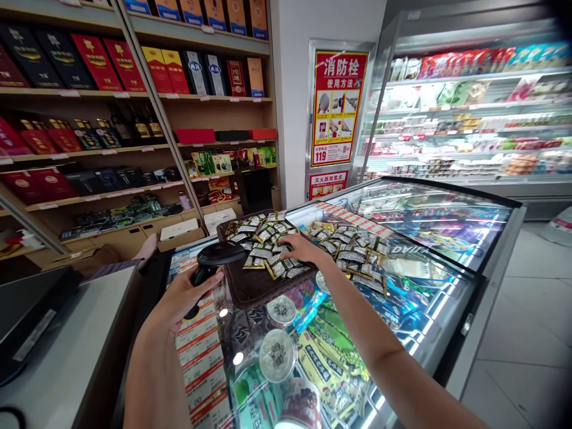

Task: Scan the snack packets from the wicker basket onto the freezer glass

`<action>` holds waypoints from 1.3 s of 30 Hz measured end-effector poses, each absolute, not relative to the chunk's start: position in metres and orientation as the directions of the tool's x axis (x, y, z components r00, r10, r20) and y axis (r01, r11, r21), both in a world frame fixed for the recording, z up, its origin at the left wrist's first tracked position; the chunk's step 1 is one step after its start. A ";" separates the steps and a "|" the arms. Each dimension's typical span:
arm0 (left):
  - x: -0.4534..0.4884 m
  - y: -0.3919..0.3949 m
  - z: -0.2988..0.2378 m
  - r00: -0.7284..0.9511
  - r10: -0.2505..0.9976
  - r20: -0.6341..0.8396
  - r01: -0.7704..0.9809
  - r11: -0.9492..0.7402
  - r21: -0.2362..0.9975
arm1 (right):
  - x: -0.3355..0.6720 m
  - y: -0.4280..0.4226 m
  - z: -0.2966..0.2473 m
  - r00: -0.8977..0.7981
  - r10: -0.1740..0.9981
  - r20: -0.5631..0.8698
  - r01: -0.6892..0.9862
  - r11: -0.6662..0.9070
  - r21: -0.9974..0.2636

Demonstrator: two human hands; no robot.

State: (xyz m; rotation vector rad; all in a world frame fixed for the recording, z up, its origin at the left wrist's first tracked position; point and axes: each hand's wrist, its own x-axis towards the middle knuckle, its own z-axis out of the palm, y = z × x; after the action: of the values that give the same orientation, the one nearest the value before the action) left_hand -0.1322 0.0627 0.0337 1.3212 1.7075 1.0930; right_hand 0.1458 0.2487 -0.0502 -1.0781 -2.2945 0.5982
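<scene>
My left hand (185,298) is wrapped round the handle of a black handheld barcode scanner (221,253), its head pointing right over a dark brown woven tray (250,290). Small black-and-white packets with gold edges (263,235) lie heaped on the tray. My right hand (301,247) reaches onto this heap from the right, thumb and fingers apart and touching the packets. More of the same packets (357,250) are spread to the right of the tray. Both tray and packets rest on the glass top of a chest freezer (451,298).
Under the glass are ice-cream cups (277,356) and wrapped ice creams (322,363). Price labels (203,369) line the near left side. A grey counter (89,333) stands left, shelves of boxes (93,62) behind, and a lit refrigerated display (469,113) at back right.
</scene>
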 end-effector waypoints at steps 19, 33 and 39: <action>-0.124 0.066 0.030 -0.216 0.974 -0.063 0.370 0.141 0.918 | 0.139 0.247 -0.041 0.131 0.966 0.221 0.523 0.122 -0.844; -0.119 0.071 0.025 -0.163 0.985 -0.056 0.398 0.117 0.910 | 0.127 0.234 -0.026 -0.186 0.965 -0.188 -0.228 -0.228 -0.946; -0.116 0.072 0.028 -0.137 0.990 -0.041 0.412 0.094 0.906 | 0.127 0.229 -0.022 -0.248 0.951 -0.187 -0.276 -0.254 -0.927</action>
State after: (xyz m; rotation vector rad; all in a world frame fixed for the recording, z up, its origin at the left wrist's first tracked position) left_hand -0.1163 0.0719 0.0283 1.4011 1.6516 1.0137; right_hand 0.1272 0.2290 -0.0224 -1.0178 -1.0089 1.6687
